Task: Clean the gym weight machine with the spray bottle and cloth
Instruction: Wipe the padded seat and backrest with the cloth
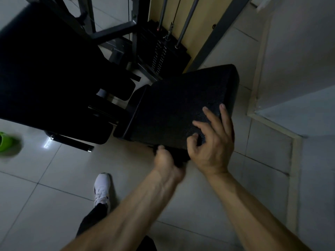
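Observation:
The weight machine's black seat pad [181, 102] fills the middle of the view, with the weight stack [161, 51] and cable behind it. A dark cloth [178, 156] hangs at the pad's near edge, hard to tell from the pad in the dim light. My left hand [165, 160] is closed around the cloth's left end just below the edge. My right hand [212, 142] lies on the pad's near right corner, thumb and forefinger pinched on the cloth and the other fingers spread flat. A blurred green object [7, 142] at the far left may be the spray bottle.
A large black back pad [45, 69] and grey frame bars [112, 31] stand to the left and behind. A chrome-tipped black bar [72, 142] juts out low on the left. My white shoe [102, 189] is on the pale tiled floor. A white wall [299, 69] rises on the right.

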`<state>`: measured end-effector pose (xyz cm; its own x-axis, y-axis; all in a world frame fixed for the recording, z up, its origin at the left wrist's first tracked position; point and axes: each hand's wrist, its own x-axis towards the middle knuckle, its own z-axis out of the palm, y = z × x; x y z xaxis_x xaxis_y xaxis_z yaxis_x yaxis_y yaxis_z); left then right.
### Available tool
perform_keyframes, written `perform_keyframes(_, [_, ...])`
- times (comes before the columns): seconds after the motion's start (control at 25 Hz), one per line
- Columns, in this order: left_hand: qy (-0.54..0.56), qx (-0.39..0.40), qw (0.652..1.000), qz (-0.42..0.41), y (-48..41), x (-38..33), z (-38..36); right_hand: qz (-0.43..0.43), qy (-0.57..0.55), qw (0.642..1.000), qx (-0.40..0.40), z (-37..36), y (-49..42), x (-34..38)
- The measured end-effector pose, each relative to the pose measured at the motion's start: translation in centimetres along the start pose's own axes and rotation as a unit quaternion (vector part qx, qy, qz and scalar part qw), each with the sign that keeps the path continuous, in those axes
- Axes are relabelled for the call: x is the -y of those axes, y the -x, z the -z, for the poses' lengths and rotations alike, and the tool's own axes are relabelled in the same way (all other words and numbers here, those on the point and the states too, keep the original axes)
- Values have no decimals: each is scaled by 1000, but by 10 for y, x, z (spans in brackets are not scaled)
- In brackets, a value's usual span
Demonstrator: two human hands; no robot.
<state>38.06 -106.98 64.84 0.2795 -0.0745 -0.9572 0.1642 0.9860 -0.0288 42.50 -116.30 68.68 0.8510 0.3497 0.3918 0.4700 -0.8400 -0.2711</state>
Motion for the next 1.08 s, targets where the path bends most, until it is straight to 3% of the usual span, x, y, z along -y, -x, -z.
perform_keyframes(0.12, [-44,35,998,39,26,1,4,5,-10,1000,4,0,2,0])
perform_keyframes(0.24, [-46,-6,998,-51,-10,-36,12,6,-19,1000,-6,-2,2,-3])
perform_keyframes(0.36, [-23,-41,996,-82,-23,-36,6,10,-26,1000,-9,-4,4,-3])
perform_keyframes(0.48, [-21,-5,999,-32,17,-4,-12,-38,-106,993,34,5,-2,-2])
perform_keyframes(0.56, [-45,40,998,-3,44,17,-19,-127,-263,954,62,22,-2,-5])
perform_keyframes(0.64, [-93,74,993,4,58,31,-23,-256,-405,877,47,46,9,-8])
perform_keyframes(0.72, [-141,74,987,13,74,39,-25,-356,-436,826,30,70,35,-9])
perform_keyframes(0.8, [-219,102,970,18,101,45,-19,-398,-439,805,32,91,60,-9])
perform_keyframes(0.92, [-352,142,925,10,133,52,-12,-376,-516,768,36,120,71,-3])
perform_keyframes(1.04, [-374,231,898,33,148,37,-21,-286,-536,790,82,124,62,8])
perform_keyframes(1.08, [-411,248,877,22,151,27,-26,-274,-534,798,63,121,59,8])
